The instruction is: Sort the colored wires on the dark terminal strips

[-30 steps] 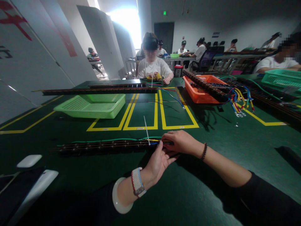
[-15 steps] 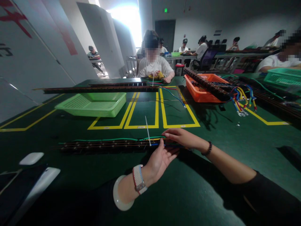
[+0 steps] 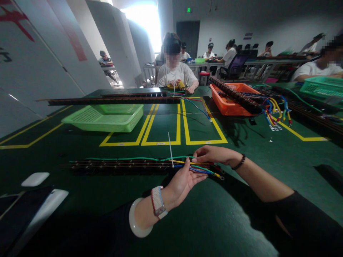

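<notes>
A long dark busbar strip (image 3: 120,166) with rows of small metal crosses lies across the table in front of me. A green wire (image 3: 120,159) runs along its far edge. A white cable tie (image 3: 170,150) loops near its right end, its tail standing up. My left hand (image 3: 182,184) is curled palm up under the wire bundle (image 3: 205,170), thumb over it; yellow, green and blue wires with ring terminals stick out past the fingers. My right hand (image 3: 214,156) pinches the green wire just beyond, fingertips close to my left thumb.
A light green basket (image 3: 130,123) stands beyond the strip at left, with another long strip (image 3: 115,101) behind it. To the right is an orange basket (image 3: 232,111) bearing a wired strip. A white case (image 3: 35,179) lies at left. A co-worker (image 3: 175,73) sits opposite.
My right hand has lifted slightly and moved right, uncovering the wires and their ring terminals. The left hand stays under the bundle. The cable tie's tail has shifted a little right.
</notes>
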{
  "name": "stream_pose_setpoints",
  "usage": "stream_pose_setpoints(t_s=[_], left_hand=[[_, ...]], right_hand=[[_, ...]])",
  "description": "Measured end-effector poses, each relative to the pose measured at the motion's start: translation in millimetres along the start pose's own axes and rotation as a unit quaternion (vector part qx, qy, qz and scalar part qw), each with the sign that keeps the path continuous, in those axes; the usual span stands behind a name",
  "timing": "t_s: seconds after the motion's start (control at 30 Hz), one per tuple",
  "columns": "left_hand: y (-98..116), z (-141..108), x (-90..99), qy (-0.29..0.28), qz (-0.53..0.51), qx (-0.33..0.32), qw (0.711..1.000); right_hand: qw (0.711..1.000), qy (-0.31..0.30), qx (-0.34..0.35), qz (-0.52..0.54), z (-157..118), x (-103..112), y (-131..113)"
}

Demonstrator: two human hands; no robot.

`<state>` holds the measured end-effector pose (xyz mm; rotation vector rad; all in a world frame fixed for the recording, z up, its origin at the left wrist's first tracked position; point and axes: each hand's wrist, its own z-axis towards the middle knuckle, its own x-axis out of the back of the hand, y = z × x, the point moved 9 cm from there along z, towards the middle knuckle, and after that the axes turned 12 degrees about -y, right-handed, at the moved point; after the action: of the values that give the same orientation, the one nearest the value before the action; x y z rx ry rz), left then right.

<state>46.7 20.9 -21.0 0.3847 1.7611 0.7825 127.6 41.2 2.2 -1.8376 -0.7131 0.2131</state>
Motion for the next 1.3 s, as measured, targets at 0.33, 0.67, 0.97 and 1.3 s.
stream_pose_setpoints(t_s=[0.33,0.67,0.97,1.3], left_hand=[[4,-2,3.6,0.041,0.014,-0.018,0.999],[7,-5,1.0,0.052,-0.012,-0.027,0.998],[6,-2,2.4,0.034,-0.020,-0.031,0.999],[6,-3,-3.0,0.027,-0.046,-0.024,0.998]], right_hand=[[0.988,0.100,0.029,-0.114,1,17,-6],[1.000,0.015,0.020,-0.016,1,4,-2],[0.997,0.024,0.002,-0.072,-3,11,2],[0.953,0.104,0.055,-0.280,-3,5,-25]])
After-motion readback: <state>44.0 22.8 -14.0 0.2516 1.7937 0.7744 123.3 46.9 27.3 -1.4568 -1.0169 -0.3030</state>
